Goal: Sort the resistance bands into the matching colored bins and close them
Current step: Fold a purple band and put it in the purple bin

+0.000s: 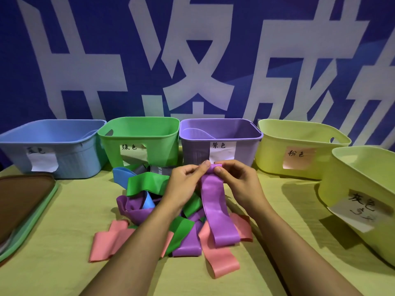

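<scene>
Pinching one purple resistance band [215,201] at its top, left hand [185,184] and right hand [237,183] hold it before the purple bin [235,150] labelled 紫色.

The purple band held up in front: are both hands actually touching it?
Touching. The head view shows the left hand and right hand each pinching the purple band's top end.

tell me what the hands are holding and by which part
Both the left hand and right hand pinch the top end of one purple band; the rest hangs down.

A blue wall banner [111,60] with large white characters stands behind a yellow-green tabletop [64,274].
</scene>
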The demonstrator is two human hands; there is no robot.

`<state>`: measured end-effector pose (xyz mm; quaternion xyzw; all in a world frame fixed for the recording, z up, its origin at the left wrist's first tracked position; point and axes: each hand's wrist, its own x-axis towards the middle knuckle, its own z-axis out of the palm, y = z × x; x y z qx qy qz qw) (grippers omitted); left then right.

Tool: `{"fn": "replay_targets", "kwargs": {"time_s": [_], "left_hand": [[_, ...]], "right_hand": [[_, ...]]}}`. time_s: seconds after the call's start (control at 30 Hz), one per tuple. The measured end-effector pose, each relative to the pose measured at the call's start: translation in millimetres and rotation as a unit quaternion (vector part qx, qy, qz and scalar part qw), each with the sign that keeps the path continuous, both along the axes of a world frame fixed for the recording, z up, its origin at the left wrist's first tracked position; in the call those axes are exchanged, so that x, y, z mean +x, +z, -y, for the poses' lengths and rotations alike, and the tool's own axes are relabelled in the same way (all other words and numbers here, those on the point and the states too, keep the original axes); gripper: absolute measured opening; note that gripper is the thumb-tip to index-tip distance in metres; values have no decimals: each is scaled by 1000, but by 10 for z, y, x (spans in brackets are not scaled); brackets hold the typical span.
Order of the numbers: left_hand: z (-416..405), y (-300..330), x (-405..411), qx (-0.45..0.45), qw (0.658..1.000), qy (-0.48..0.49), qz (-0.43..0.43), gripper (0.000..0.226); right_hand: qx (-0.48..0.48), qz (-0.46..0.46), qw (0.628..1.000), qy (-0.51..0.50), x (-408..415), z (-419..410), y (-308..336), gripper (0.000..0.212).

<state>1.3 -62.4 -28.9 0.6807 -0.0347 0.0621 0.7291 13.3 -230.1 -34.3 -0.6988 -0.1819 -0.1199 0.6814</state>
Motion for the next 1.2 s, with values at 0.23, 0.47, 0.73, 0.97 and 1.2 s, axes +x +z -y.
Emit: {"fn": "replay_targets", "kwargs": {"time_s": [0.23,0.47,0.73,0.97,1.2], "left_hand": [[14,54,-23,-43,999,-21,3,12],[19,48,-14,-30,999,-22,25,8],[13,35,-9,-26,998,-28,43,23],[27,34,-7,-57,997,-40,15,31],[22,-21,22,-22,999,-36,-20,61]], "right_hand": [[41,-30,999,9,-61,-33,49,14],[24,-93,995,-27,-64,-14,72,57],[21,-58,998,-23,-29,-26,35,22],[22,-27,999,-5,-10,-23,16,7],[6,7,1000,17,-22,-30,18,13]]}}
